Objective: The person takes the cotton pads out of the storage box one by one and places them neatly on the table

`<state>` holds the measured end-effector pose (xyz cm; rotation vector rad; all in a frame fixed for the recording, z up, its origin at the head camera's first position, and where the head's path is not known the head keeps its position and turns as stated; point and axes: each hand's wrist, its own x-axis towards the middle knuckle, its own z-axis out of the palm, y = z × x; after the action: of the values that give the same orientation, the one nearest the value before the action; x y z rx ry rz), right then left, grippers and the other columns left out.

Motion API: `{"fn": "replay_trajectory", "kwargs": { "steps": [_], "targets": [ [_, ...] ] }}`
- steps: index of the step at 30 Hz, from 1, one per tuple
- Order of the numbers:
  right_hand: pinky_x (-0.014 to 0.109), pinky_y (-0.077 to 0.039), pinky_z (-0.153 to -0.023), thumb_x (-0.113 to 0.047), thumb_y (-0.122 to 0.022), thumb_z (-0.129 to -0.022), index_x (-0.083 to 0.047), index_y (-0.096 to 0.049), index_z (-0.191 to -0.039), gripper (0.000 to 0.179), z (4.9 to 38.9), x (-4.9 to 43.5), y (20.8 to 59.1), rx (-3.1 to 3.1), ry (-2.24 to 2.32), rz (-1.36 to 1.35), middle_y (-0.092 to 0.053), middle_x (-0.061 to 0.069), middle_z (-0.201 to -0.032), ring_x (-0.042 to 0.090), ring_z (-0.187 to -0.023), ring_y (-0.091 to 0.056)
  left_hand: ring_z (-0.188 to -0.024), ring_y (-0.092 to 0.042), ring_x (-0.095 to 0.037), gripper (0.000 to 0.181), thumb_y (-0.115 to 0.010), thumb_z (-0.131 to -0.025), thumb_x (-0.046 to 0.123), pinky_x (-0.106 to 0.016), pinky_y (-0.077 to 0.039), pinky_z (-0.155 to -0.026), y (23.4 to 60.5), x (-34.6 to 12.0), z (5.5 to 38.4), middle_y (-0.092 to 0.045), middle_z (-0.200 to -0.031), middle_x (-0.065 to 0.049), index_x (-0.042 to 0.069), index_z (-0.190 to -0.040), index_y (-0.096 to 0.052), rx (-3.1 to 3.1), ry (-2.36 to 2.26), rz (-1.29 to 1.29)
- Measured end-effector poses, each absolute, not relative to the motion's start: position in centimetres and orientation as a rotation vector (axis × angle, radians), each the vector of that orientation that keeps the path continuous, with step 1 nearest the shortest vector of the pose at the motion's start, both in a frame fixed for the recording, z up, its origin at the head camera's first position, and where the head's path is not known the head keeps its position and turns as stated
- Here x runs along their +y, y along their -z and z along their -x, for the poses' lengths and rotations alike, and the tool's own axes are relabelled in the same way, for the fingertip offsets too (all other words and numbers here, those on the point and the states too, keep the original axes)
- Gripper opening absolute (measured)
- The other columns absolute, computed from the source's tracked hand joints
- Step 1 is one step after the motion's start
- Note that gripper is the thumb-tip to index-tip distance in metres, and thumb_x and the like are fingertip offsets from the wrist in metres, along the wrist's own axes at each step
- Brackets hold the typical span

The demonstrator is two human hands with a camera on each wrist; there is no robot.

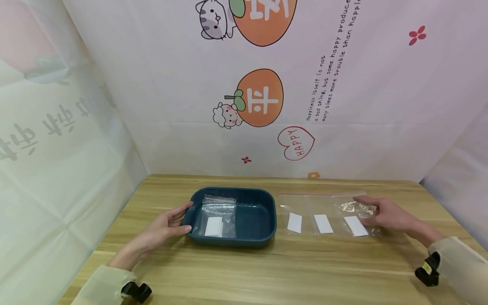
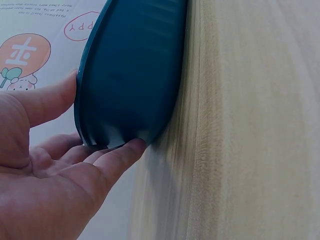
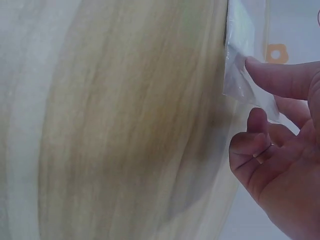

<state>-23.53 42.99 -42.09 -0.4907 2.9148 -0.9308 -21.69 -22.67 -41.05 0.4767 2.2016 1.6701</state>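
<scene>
A dark blue rectangular container (image 1: 248, 243) stands on the table. My left hand (image 1: 167, 226) touches its left end, thumb and fingers spread apart at the rim; the left wrist view shows the fingers (image 2: 120, 157) against its outer wall. Inside the container, at its left, lies a clear zip bag (image 1: 226, 212) with white pieces in it. To the right lie clear zip bags in a row: a left one (image 1: 293, 205), a middle one (image 1: 320, 205) and a right one (image 1: 348, 207), each with a white piece. My right hand (image 1: 389, 216) pinches the right bag's outer edge between thumb and fingers.
The wooden table (image 1: 259, 271) reaches to a printed white cloth (image 1: 183, 106) at the back. More cloth hangs at the left (image 1: 68, 178) and right. Each sleeve carries a black device, one on the left cuff (image 1: 135, 291) and one on the right cuff (image 1: 428, 271).
</scene>
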Motion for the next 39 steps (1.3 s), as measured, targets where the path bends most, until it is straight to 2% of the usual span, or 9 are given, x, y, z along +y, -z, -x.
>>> {"fn": "replay_trajectory", "kwargs": {
  "steps": [3,6,10,17,25,29,32,34,39],
  "targets": [
    [0.027,-0.037,-0.055,-0.015,-0.088,-0.084,0.012,-0.054,-0.145,0.075,23.8,43.2,42.3,2.948,0.877,0.496,-0.044,0.043,-0.148,0.013,-0.062,-0.041,-0.151,-0.023,-0.052,0.081,-0.072,-0.101,0.012,-0.056,-0.033,-0.118,41.1,-22.7,21.7,-0.015,-0.172,-0.021,0.003,-0.167,-0.024,2.197,-1.673,-0.474],
    [0.026,-0.044,-0.068,-0.018,-0.09,-0.083,0.01,-0.058,-0.143,0.074,24.2,43.4,42.4,2.983,0.794,0.522,-0.046,0.042,-0.146,0.035,-0.092,-0.065,-0.151,-0.025,-0.051,0.082,-0.072,-0.101,0.012,-0.054,-0.033,-0.118,41.2,-22.7,21.7,-0.015,-0.172,-0.021,0.004,-0.167,-0.025,2.193,-1.681,-0.459],
    [0.035,-0.053,-0.088,-0.019,-0.092,-0.08,0.008,-0.06,-0.142,0.074,24.6,43.6,42.6,2.993,0.73,0.541,-0.048,0.041,-0.146,0.061,-0.133,-0.047,-0.15,-0.027,-0.051,0.083,-0.073,-0.1,0.012,-0.052,-0.036,-0.118,41.3,-22.7,21.6,-0.016,-0.171,-0.022,0.004,-0.167,-0.025,2.19,-1.687,-0.438],
    [0.044,-0.053,-0.089,-0.014,-0.091,-0.079,0.012,-0.059,-0.14,0.073,24.5,43.9,42.8,3.008,0.728,0.544,-0.047,0.045,-0.143,0.064,-0.13,-0.047,-0.151,-0.025,-0.051,0.082,-0.072,-0.101,0.013,-0.052,-0.035,-0.118,41.1,-22.7,21.6,-0.015,-0.172,-0.021,0.003,-0.167,-0.024,2.199,-1.676,-0.47],
    [0.073,-0.048,-0.093,-0.016,-0.088,-0.084,0.014,-0.057,-0.14,0.071,24.2,44.0,42.4,2.981,0.726,0.468,-0.038,0.051,-0.146,0.07,-0.128,-0.043,-0.151,-0.024,-0.052,0.081,-0.072,-0.101,0.013,-0.056,-0.032,-0.119,41.0,-22.6,21.8,-0.015,-0.172,-0.02,0.005,-0.167,-0.025,2.213,-1.659,-0.463],
    [0.046,-0.054,-0.075,-0.016,-0.086,-0.087,0.014,-0.059,-0.138,0.065,23.6,43.9,42.2,3.025,0.741,0.481,-0.044,0.048,-0.143,0.041,-0.088,-0.066,-0.151,-0.024,-0.052,0.081,-0.072,-0.101,0.013,-0.057,-0.031,-0.119,41.0,-22.6,21.7,-0.015,-0.172,-0.02,0.005,-0.167,-0.025,2.215,-1.66,-0.459],
    [0.027,-0.037,-0.054,-0.011,-0.084,-0.088,0.015,-0.062,-0.134,0.058,23.1,43.4,42.2,3.051,0.768,0.56,-0.053,0.046,-0.136,0.009,-0.055,-0.037,-0.151,-0.024,-0.052,0.081,-0.072,-0.101,0.012,-0.055,-0.032,-0.118,41.1,-22.7,21.7,-0.015,-0.172,-0.02,0.004,-0.167,-0.025,2.206,-1.673,-0.463],
    [0.024,-0.032,-0.048,-0.008,-0.083,-0.088,0.016,-0.063,-0.132,0.054,22.7,43.1,42.2,3.051,0.786,0.61,-0.057,0.044,-0.133,0.004,-0.05,-0.021,-0.151,-0.024,-0.052,0.081,-0.072,-0.101,0.011,-0.054,-0.032,-0.118,41.1,-22.7,21.7,-0.015,-0.172,-0.021,0.003,-0.166,-0.024,2.196,-1.684,-0.468],
    [0.025,-0.03,-0.05,-0.003,-0.079,-0.089,0.018,-0.063,-0.131,0.049,22.2,42.7,42.4,3.031,0.748,0.659,-0.069,0.036,-0.111,0.003,-0.05,-0.016,-0.151,-0.024,-0.052,0.082,-0.072,-0.101,0.013,-0.055,-0.031,-0.119,41.1,-22.7,21.7,-0.015,-0.172,-0.02,0.003,-0.167,-0.024,2.196,-1.678,-0.465]
  ]
}}
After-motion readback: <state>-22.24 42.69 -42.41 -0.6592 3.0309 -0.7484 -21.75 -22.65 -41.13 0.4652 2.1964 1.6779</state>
